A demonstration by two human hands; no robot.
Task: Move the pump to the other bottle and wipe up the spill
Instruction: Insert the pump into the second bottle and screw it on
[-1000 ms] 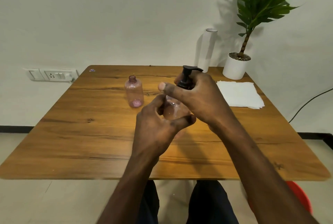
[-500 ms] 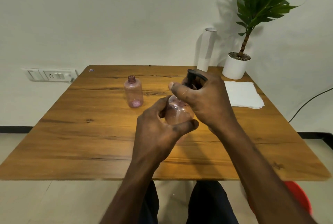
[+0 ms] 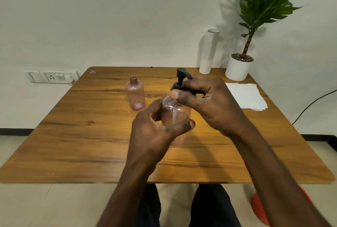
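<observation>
Single head-worn wide-angle view, looking forward and down from the near edge across the brown wooden worktop point(image 3: 91, 144) toward the white wall point(image 3: 109, 16); hands close.

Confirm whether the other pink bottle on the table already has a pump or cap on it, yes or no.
No: the other pink bottle stands open-necked, while the black pump sits on the held bottle.

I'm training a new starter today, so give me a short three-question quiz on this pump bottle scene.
1. True or false: the open bottle already carries the pump.
2. Which hand holds the bottle body? A left hand B right hand
3. What lies on the table, beside the plant pot, for wiping?

Key: 1 false. 2 A. 3 the white napkins.
</observation>
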